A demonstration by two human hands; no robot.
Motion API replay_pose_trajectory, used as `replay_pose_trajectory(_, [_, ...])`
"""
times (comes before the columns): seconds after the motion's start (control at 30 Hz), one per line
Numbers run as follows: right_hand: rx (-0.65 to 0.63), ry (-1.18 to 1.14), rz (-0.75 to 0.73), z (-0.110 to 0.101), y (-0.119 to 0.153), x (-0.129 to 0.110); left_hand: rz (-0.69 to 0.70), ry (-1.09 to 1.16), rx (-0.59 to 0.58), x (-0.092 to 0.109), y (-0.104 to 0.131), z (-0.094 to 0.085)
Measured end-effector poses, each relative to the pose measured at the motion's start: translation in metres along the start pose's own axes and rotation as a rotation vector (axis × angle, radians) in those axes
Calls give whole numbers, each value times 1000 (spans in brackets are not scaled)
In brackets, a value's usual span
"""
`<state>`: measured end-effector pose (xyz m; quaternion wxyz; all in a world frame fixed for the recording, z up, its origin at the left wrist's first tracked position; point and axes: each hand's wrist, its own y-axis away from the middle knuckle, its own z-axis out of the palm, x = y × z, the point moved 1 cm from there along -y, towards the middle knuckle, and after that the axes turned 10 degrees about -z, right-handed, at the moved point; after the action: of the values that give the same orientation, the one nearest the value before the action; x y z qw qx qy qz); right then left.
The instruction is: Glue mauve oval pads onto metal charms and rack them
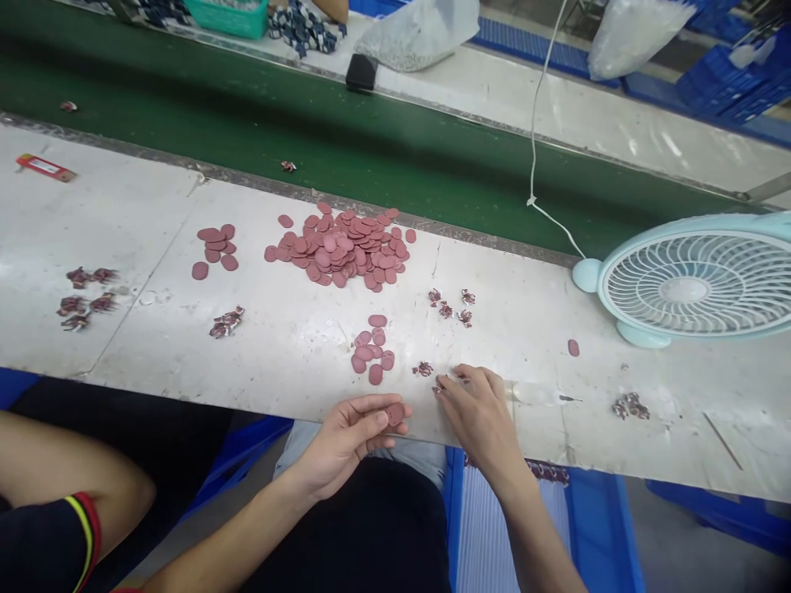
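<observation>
Left grip [352, 430] around pink disc [395, 414]

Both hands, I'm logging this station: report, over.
Left hand pinching pink oval disc. Right hand down at small brown piece, grip unclear. Needle-tipped bottle close beside right hand.

I see smooth, matt pink ovals [346, 247] toward 11 o'clock. Counter [297, 354] looks smooth, semi-gloss, scuffed. Fan [685, 290] at 3 o'clock: smooth plastic, slight sheen. Bag [426, 37] at 12: thin, wrinkled, translucent plastic. Basket [235, 20] at 11: plastic.
</observation>
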<state>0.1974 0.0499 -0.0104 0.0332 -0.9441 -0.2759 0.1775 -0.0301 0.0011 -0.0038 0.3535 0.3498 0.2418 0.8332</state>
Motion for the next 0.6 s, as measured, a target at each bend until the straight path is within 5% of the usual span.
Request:
replay_pose_trajectory(0.23, [50, -168, 48, -12, 2, -8, 24, 13, -73, -1, 3, 4])
replay_pose_trajectory(0.43, [219, -1048, 329, -33, 19, -58, 80, -2, -139, -7, 1, 8])
replay_pose_trajectory(0.6, [227, -982, 350, -29, 20, -81, 128, -11, -204, -11, -2, 12])
